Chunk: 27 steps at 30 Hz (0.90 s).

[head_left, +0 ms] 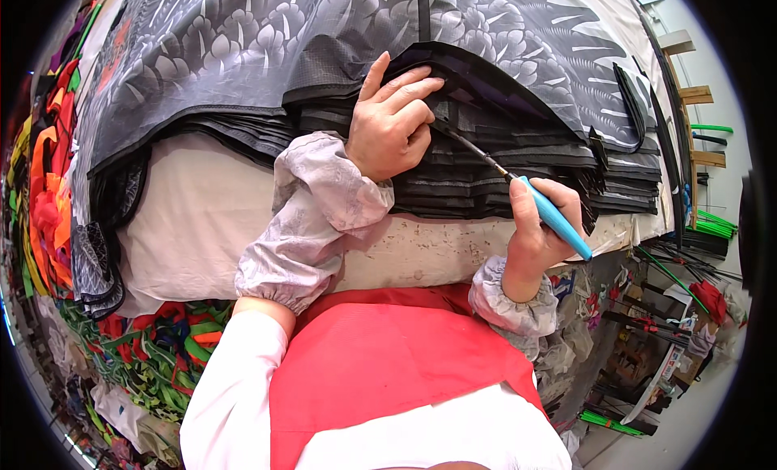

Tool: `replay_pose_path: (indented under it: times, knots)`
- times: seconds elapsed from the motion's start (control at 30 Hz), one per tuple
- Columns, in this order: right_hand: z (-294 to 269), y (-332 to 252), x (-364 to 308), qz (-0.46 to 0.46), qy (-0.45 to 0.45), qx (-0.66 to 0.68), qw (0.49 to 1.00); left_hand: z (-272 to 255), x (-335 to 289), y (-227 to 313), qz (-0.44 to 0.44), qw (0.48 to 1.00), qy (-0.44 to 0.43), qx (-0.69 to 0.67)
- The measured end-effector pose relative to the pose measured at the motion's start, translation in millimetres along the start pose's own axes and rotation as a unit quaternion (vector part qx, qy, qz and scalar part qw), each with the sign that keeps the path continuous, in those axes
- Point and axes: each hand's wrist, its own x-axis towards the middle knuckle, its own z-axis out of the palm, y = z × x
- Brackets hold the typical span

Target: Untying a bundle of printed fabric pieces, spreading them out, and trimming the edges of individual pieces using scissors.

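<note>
Layered grey-black fabric (340,45) with a pale floral and feather print spreads over the work table, its black-bordered edges stacked toward me. My left hand (392,122) lies at the near edge of the stack, its bent fingers gripping the black edge and its little finger stretched out. To the right of those fingers the upper layer arches up, showing a dark underside. A slim tool with a blue handle (552,217) and thin metal shaft, resembling a soldering iron, is held in my right hand (538,235). Its shaft slants up-left to the fabric beside my left hand; the tip is hidden.
A cream cloth (202,219) covers the table under the fabric. Piled colourful strips (53,203) lie on the left, with green and red scraps (174,345) below. On the right stand a wooden rack (694,94), bundled green-ended rods (712,225) and a cluttered shelf (639,365).
</note>
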Motion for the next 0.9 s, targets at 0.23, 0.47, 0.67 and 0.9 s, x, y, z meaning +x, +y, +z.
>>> replay_pose_path:
  times: [0.23,0.47,0.67,0.9]
  knots:
    - [-38,10,-10,-0.032,0.108,0.117,0.987,-3,9,6,-0.014,1.000,-0.003,-0.009]
    - [-50,11,-12,0.000,0.191,0.088,0.978,-17,95,37,-0.092,0.954,-0.120,0.261]
    - [-63,9,-14,-0.060,0.177,0.075,0.980,7,79,-13,-0.221,0.966,-0.116,0.073]
    - [-67,11,-14,0.003,0.242,0.100,0.965,-9,59,10,0.070,0.983,-0.166,0.022]
